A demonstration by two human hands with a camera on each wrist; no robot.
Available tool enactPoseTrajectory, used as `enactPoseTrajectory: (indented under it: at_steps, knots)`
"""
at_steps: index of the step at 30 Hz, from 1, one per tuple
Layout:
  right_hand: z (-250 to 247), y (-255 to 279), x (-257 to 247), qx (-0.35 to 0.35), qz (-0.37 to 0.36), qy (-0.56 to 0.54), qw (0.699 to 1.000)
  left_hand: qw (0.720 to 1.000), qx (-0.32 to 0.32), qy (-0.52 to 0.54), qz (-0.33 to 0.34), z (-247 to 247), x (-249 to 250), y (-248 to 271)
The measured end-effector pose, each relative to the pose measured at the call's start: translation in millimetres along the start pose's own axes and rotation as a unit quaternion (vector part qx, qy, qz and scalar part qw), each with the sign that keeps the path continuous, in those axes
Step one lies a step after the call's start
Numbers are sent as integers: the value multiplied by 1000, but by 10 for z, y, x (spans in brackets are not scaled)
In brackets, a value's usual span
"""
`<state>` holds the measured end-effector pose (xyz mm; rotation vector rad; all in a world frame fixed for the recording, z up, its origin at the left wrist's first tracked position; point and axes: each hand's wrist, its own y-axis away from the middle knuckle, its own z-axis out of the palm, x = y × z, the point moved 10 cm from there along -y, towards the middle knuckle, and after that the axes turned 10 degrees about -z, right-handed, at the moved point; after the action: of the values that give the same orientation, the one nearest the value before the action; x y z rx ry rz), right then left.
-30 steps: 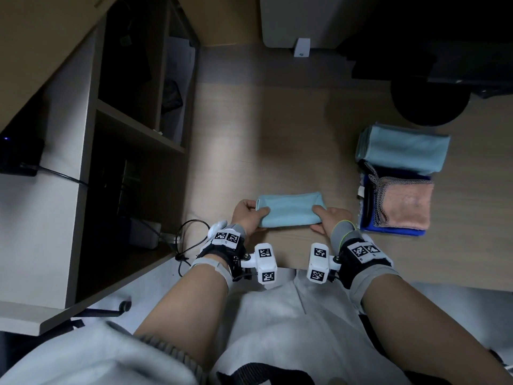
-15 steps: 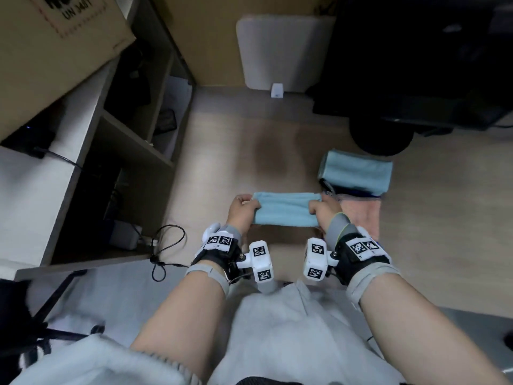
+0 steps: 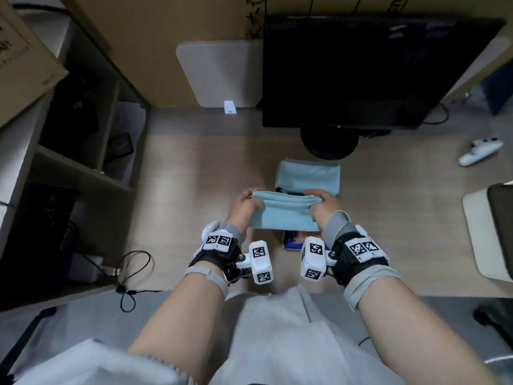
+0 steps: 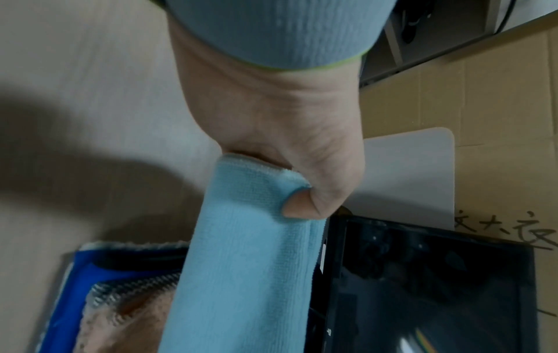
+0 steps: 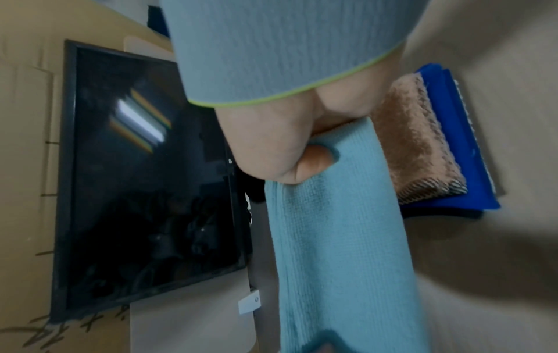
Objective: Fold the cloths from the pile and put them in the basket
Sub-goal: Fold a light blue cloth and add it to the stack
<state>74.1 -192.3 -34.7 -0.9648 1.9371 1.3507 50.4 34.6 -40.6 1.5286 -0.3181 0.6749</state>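
Observation:
A folded light-blue cloth [image 3: 286,216] hangs stretched between my two hands above the desk. My left hand [image 3: 251,202] pinches its left end, thumb [image 4: 302,205] pressed on the fabric [image 4: 247,262]. At the other end my right hand [image 3: 315,207] grips it, thumb [image 5: 314,160] on the cloth [image 5: 341,238]. Below it lies a stack with a pink cloth [image 5: 419,148] on a dark blue one [image 5: 462,143], mostly hidden in the head view. A second folded light-blue cloth [image 3: 308,177] lies just beyond.
A black monitor [image 3: 361,73] on a round stand [image 3: 329,145] fills the back right. A white controller [image 3: 480,154] lies far right. A shelf unit [image 3: 83,173] walls the left, with a looped cable [image 3: 130,273] beside it. A white pad [image 3: 222,76] leans at the back.
The cloth has left the desk: both hands lifted it and carried it right and away, over the pink and blue stack. The head view has tilted up.

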Motion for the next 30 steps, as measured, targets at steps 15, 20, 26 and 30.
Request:
enactPoseTrajectory:
  at_steps: [15, 20, 26, 30]
  knots:
    - [-553, -838, -119, 29, 37, 33, 998, 983, 54, -170, 33, 700, 586, -623]
    - [-527, -1127, -164, 10, 15, 68, 998, 964, 101, -244, 28, 770, 682, -821]
    - [-512, -1395, -24, 4, 22, 104, 994, 954, 155, -256, 38, 789, 774, -931]
    - [-532, -1482, 39, 5, 23, 119, 993, 939, 191, -284, 43, 788, 854, -959]
